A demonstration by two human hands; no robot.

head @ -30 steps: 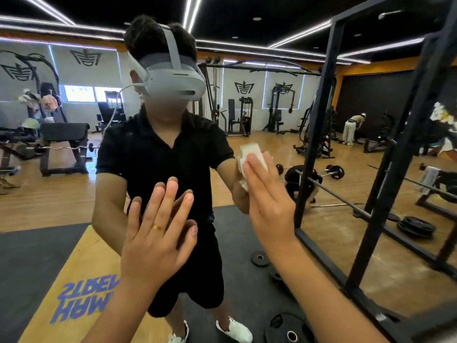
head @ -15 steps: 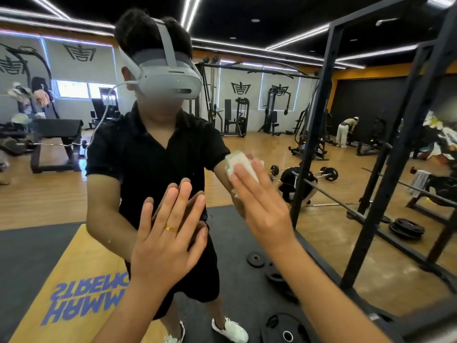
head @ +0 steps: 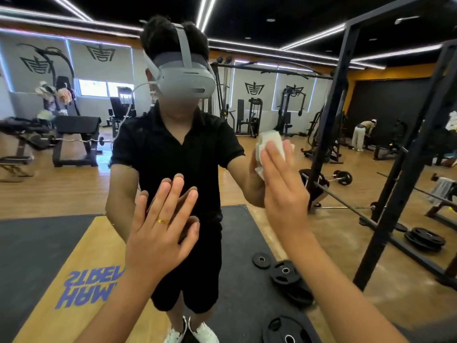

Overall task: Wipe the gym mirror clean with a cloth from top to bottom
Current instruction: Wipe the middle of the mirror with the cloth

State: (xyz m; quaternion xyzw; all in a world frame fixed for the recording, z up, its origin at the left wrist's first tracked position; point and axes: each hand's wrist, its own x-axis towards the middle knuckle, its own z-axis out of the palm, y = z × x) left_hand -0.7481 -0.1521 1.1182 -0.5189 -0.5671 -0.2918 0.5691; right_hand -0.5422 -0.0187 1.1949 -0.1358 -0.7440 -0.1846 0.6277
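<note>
Right hand (head: pixel 284 194) presses the cloth (head: pixel 270 142), fingers straight, against the mirror (head: pixel 74 194); left hand (head: pixel 160 233) lies flat, empty, lower left. The stroke likely runs straight down.

A: Mirror (head: pixel 247 78) finish?
B: Smooth glossy glass. Cloth (head: pixel 270 144) = soft white fabric, crumpled
A: Rack (head: pixel 327 134)?
B: Matt blk metal. Floor (head: pixel 49 194) = shiny varnished wood, mat (head: pixel 37 256) dull blk, rubber-like. Headset (head: pixel 185 80) matt grey plastic, ring (head: pixel 163 221) polished gold-tone metal
</note>
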